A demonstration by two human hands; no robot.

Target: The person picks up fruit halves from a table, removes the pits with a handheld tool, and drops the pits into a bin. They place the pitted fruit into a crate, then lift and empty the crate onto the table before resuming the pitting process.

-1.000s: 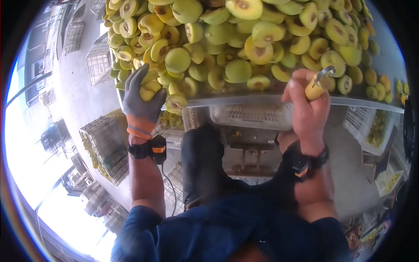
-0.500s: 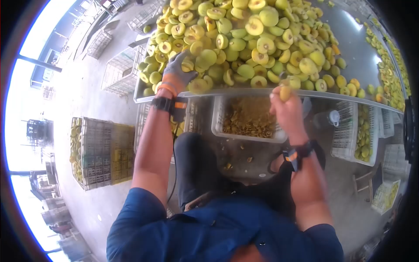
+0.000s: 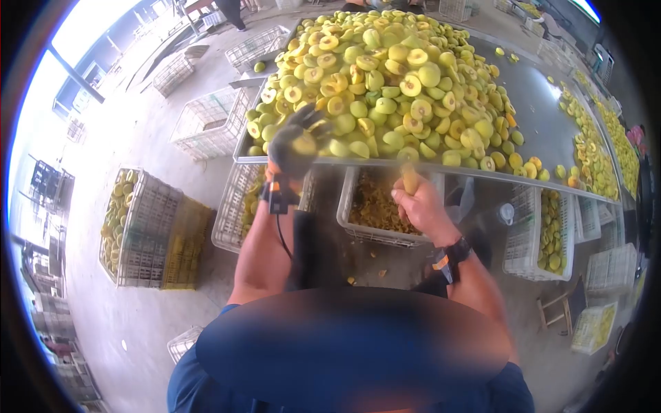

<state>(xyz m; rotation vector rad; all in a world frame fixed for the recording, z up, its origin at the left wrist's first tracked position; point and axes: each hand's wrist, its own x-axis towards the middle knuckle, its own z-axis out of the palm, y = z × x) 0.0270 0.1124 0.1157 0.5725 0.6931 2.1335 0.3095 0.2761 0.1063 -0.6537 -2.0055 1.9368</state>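
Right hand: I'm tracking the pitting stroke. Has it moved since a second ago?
Yes. The right hand dropped from the table edge to over the white crate beneath.

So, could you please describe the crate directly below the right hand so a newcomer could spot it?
Start at the metal table heaped with halved fruit. Under its near edge, below the right hand, sits a white crate. Unlike neighbouring crates, it holds brownish scraps.

No readable text, labels, brand marks or nos. anywhere in the head view. Crates, metal table, wrist devices & clothing show no legible print; anything that might be there is too small or blurred to make out.
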